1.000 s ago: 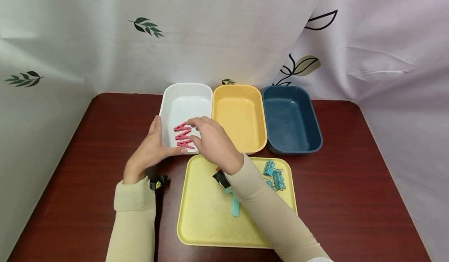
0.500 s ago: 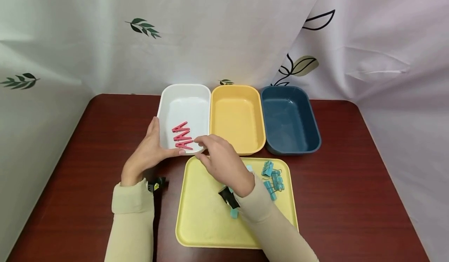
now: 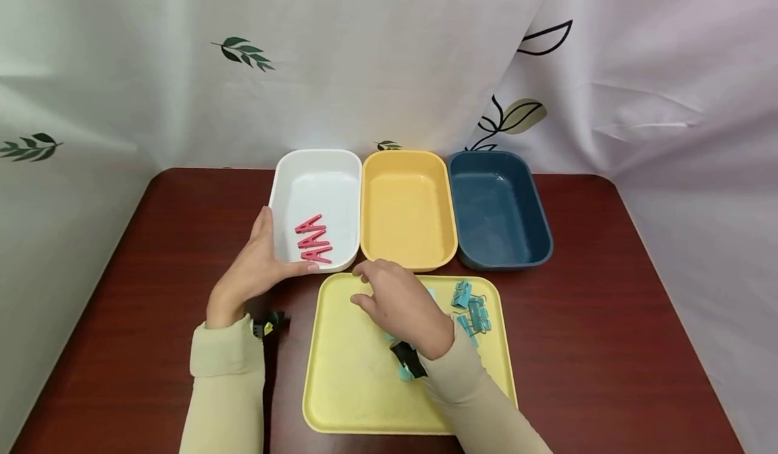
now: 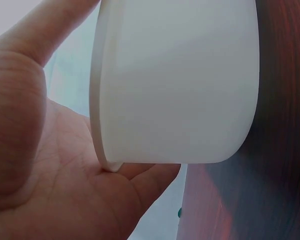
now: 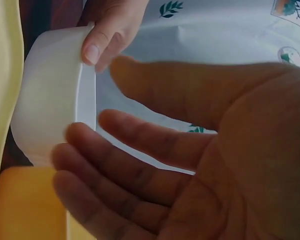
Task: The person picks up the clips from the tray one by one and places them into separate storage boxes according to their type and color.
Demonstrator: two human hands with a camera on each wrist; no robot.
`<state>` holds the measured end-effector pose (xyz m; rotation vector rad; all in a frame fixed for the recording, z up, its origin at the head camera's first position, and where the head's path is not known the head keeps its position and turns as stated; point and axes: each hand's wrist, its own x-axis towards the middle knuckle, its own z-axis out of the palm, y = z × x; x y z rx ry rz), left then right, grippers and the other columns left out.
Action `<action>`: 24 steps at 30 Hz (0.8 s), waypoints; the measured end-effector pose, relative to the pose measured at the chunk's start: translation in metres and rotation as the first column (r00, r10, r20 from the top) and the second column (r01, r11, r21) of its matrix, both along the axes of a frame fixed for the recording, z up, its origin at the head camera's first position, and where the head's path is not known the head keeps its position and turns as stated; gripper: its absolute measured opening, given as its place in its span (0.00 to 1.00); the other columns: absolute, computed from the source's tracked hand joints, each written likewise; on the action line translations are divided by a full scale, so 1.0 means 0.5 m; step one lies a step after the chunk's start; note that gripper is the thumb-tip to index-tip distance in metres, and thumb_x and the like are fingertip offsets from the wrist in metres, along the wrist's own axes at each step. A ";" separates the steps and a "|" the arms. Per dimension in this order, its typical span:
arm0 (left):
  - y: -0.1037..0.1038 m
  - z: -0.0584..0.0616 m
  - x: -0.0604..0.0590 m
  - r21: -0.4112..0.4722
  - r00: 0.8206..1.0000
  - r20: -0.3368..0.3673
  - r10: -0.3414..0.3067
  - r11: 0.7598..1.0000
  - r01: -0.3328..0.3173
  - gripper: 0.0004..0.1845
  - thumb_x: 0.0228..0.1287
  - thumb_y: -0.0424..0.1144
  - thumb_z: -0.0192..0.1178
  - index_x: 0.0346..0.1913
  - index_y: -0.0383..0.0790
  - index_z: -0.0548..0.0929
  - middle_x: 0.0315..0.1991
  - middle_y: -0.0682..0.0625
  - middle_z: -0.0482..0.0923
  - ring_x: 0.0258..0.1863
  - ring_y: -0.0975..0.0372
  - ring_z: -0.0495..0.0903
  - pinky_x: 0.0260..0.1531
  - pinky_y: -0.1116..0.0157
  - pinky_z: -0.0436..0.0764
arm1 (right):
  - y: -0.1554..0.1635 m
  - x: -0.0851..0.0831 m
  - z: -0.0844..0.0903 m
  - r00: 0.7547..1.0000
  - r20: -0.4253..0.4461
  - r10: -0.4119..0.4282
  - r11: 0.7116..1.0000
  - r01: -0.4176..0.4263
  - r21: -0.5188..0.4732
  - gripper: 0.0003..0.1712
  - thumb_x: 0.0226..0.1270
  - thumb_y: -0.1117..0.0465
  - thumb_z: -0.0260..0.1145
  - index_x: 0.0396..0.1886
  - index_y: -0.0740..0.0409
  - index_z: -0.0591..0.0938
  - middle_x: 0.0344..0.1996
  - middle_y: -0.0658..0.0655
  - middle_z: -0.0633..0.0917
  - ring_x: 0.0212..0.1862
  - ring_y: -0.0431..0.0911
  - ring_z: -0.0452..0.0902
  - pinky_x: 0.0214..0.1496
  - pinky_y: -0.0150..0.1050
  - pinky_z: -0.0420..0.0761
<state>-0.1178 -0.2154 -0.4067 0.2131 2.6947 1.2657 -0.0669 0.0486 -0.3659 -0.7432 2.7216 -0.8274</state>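
Note:
A white bin [image 3: 316, 177] at the back left holds pink clothespins [image 3: 313, 241]. My left hand [image 3: 252, 268] grips its near left corner, with the thumb over the rim. In the left wrist view my palm [image 4: 55, 190] lies against the white bin's wall [image 4: 175, 85]. My right hand [image 3: 395, 302] hovers over the yellow tray [image 3: 352, 386] with relaxed fingers and holds nothing. The right wrist view shows its open palm [image 5: 190, 165] facing the white bin [image 5: 50, 115]. Teal binder clips [image 3: 473, 309] lie on the tray to its right. A teal clothespin [image 3: 404, 371] is partly hidden under my right wrist.
An orange-yellow bin [image 3: 406, 211] and a dark blue bin [image 3: 498, 211] stand in a row to the right of the white one, both with nothing in them. A leaf-print curtain hangs close behind the dark wooden table [image 3: 608, 319].
My right hand has drawn back from the clothespins in the white bin to above the yellow tray, empty. The left hand has kept its hold on the bin.

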 end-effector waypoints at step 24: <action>0.000 0.000 0.000 -0.002 1.000 0.021 0.005 1.000 -0.005 0.74 0.48 0.54 0.79 0.80 0.37 0.30 0.80 0.38 0.32 0.74 0.42 0.48 0.67 0.40 0.63 | 0.021 -0.002 -0.021 1.000 -0.010 -0.022 0.967 0.023 0.254 0.14 0.62 0.57 0.75 0.38 0.62 0.83 0.28 0.56 0.80 0.32 0.50 0.79 0.36 0.42 0.80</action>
